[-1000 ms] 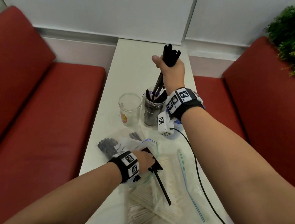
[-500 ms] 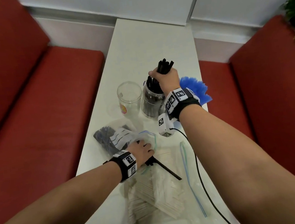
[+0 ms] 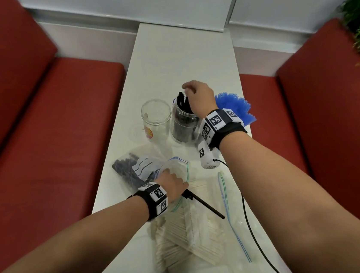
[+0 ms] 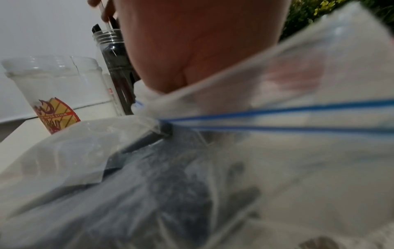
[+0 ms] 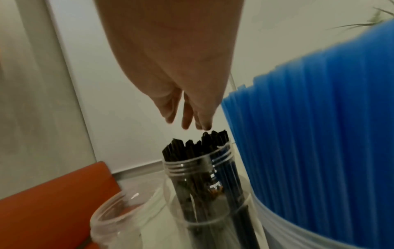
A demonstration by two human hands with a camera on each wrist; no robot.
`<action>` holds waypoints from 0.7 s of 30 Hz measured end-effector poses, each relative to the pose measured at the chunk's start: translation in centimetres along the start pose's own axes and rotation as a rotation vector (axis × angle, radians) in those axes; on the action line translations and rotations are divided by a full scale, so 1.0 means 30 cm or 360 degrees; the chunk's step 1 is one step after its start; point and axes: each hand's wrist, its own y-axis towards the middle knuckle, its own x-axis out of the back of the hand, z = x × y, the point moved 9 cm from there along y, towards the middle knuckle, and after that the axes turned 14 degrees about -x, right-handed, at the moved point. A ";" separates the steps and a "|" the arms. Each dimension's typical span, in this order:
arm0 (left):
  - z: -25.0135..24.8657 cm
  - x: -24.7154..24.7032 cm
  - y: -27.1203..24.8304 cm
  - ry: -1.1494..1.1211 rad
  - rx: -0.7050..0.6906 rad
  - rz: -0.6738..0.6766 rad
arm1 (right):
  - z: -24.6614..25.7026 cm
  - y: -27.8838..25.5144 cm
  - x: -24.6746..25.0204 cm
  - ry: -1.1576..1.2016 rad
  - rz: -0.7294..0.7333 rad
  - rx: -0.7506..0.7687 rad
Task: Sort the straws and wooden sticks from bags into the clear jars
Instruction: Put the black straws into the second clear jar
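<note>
My right hand (image 3: 196, 95) (image 5: 187, 121) hovers with straight fingers just above the black straws (image 5: 204, 143) standing in a clear jar (image 3: 184, 124), and holds nothing. An empty clear jar (image 3: 157, 118) stands to its left. My left hand (image 3: 173, 185) rests on a zip bag of black straws (image 3: 133, 170) and grips one black straw (image 3: 205, 206) that sticks out toward the lower right. The left wrist view is filled by that bag (image 4: 234, 168), with both jars behind it. Wooden sticks (image 3: 185, 232) lie in a clear bag nearer me.
A container of blue straws (image 3: 234, 107) (image 5: 319, 134) stands right of the black-straw jar, behind my right wrist. The narrow white table (image 3: 183, 53) runs between red bench seats (image 3: 51, 139). A black cable (image 3: 249, 218) trails along the table's right side.
My right hand came down with a bundle of black straws, set it in the jar and let go. The straw in my left hand swung from pointing down to down-right.
</note>
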 end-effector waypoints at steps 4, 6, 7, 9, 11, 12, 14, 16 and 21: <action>-0.016 0.025 -0.013 -0.0034 -0.0020 -0.0142 | 0.048 -0.085 0.050 0.0164 -0.0145 0.0224; -0.020 0.047 -0.019 -0.0062 -0.0047 -0.0222 | 0.069 -0.148 0.075 0.0246 -0.0127 0.0310; -0.022 0.058 -0.022 -0.0079 -0.0063 -0.0252 | 0.070 -0.176 0.077 0.0224 -0.0037 0.0317; -0.031 0.089 -0.034 -0.0126 -0.0106 -0.0350 | 0.057 -0.236 0.062 0.0025 0.0267 0.0303; -0.040 0.127 -0.056 -0.0185 -0.0150 -0.0496 | 0.022 -0.311 0.050 -0.0204 0.0580 0.0298; -0.044 0.143 -0.068 -0.0225 -0.0175 -0.0562 | 0.008 -0.346 0.059 -0.0217 0.0680 0.0295; -0.047 0.169 -0.086 -0.0296 -0.0218 -0.0664 | -0.013 -0.397 0.112 -0.0017 0.0737 0.0269; -0.043 0.200 -0.101 -0.0383 -0.0238 -0.0765 | -0.046 -0.422 0.180 0.0203 0.0670 0.0223; -0.040 0.284 -0.148 -0.0565 -0.0306 -0.1089 | -0.194 -0.418 0.349 0.0774 0.0353 -0.0022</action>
